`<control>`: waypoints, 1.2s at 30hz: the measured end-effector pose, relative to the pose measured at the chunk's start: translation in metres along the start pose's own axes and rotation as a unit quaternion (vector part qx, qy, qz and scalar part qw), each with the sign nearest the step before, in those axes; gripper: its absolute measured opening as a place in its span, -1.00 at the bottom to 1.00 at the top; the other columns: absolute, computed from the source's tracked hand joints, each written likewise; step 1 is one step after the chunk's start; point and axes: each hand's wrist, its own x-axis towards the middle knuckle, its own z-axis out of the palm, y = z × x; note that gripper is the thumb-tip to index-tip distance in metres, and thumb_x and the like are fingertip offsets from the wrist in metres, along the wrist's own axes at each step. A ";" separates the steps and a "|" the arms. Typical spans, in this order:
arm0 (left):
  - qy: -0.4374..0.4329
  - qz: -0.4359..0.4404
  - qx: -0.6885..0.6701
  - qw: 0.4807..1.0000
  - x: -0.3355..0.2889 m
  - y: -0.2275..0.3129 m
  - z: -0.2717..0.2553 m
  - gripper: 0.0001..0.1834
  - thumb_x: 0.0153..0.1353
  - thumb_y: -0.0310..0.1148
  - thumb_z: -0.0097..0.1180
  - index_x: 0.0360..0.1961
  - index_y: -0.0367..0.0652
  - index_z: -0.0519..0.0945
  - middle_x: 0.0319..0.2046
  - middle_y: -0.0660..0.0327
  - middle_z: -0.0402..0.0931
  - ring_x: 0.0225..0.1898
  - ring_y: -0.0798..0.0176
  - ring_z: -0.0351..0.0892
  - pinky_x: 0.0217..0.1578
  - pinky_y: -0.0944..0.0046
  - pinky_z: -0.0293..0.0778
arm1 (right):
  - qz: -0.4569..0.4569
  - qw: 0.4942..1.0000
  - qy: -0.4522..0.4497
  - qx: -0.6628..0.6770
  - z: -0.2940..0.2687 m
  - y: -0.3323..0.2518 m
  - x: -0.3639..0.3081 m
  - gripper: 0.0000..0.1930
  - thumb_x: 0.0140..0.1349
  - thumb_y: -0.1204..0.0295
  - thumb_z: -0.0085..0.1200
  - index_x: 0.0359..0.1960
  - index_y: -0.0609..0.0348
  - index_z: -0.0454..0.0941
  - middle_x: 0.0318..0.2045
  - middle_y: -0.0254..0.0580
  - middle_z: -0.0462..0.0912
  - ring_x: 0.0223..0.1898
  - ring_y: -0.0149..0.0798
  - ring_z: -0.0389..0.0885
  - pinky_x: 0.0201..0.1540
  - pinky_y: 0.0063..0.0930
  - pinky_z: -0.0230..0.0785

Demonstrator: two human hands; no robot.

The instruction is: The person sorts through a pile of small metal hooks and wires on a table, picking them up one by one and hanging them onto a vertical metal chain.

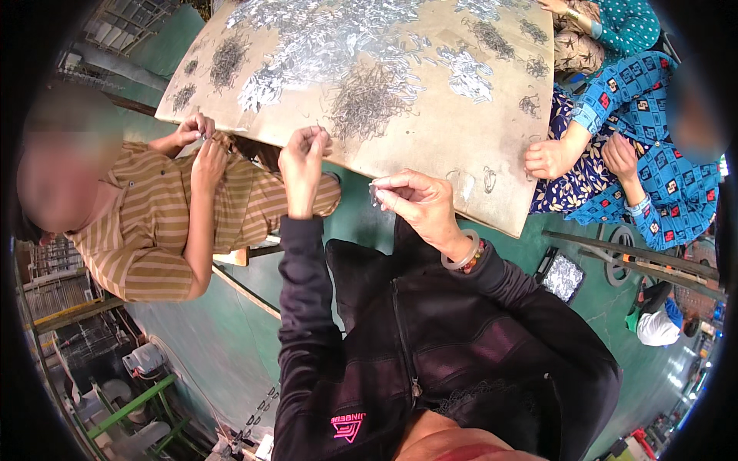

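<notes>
My right hand (pixel 423 203) pinches a small grey metal piece (pixel 374 194) between thumb and fingertips, just off the table's near edge. To its left, my left hand (pixel 302 163) is raised with thumb and fingers pressed together; whatever is between them is too small to make out. Beyond it, a heap of thin dark wire pieces (pixel 369 104) lies on the tan tabletop (pixel 430 150). Behind that heap spreads a large pile of small silvery metal pieces (pixel 323 38). A few loose wire pieces (pixel 490 180) rest near the table corner, right of my right hand.
At the left sits a co-worker in a striped shirt (pixel 154 223), hands at the table edge. Another in blue patterned clothing (pixel 630 131) sits at the right, with a third person's dotted sleeve (pixel 630 27) behind. A container of silvery pieces (pixel 563 276) stands on the green floor.
</notes>
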 end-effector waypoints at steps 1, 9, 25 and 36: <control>-0.025 0.019 -0.085 0.996 -0.012 0.015 0.001 -0.80 0.18 -0.47 0.10 -0.22 -0.39 0.49 -0.38 0.12 0.57 -0.34 0.35 0.57 -0.29 0.42 0.49 | 0.014 1.000 0.008 0.001 -0.001 0.001 0.000 -0.85 0.13 0.66 0.08 -0.26 0.31 0.61 -0.38 -0.28 0.61 -0.41 -0.52 0.56 -0.34 -0.70 0.43; -0.123 0.058 -0.136 0.981 -0.088 0.060 -0.005 -0.92 0.12 -0.57 0.15 -0.33 -0.29 0.52 -0.20 0.22 0.43 -0.17 0.37 0.43 -0.12 0.41 0.39 | 0.021 0.999 0.028 0.033 0.013 -0.001 0.005 -0.84 0.12 0.66 0.08 -0.25 0.32 0.60 -0.36 -0.28 0.63 -0.34 -0.49 0.58 -0.28 -0.66 0.46; -0.006 0.042 -0.151 0.988 -0.113 0.059 0.002 -0.94 0.20 -0.57 0.06 -0.30 -0.27 0.48 -0.30 0.14 0.55 -0.21 0.34 0.51 -0.08 0.32 0.42 | -0.097 0.841 0.247 -0.472 -0.184 -0.015 0.109 -0.85 0.13 0.56 0.08 -0.26 0.30 0.62 -0.35 -0.08 0.64 -0.38 -0.32 0.61 -0.29 -0.53 0.42; 0.024 0.037 -0.089 0.995 -0.116 0.043 -0.004 -0.94 0.19 -0.59 0.05 -0.30 -0.27 0.50 -0.33 0.20 0.57 -0.23 0.38 0.50 -0.13 0.39 0.39 | -0.037 0.739 0.118 -0.663 -0.257 0.043 0.135 -0.82 -0.04 0.56 0.09 -0.34 0.19 0.61 -0.43 0.01 0.62 -0.31 -0.04 0.63 -0.24 -0.28 0.43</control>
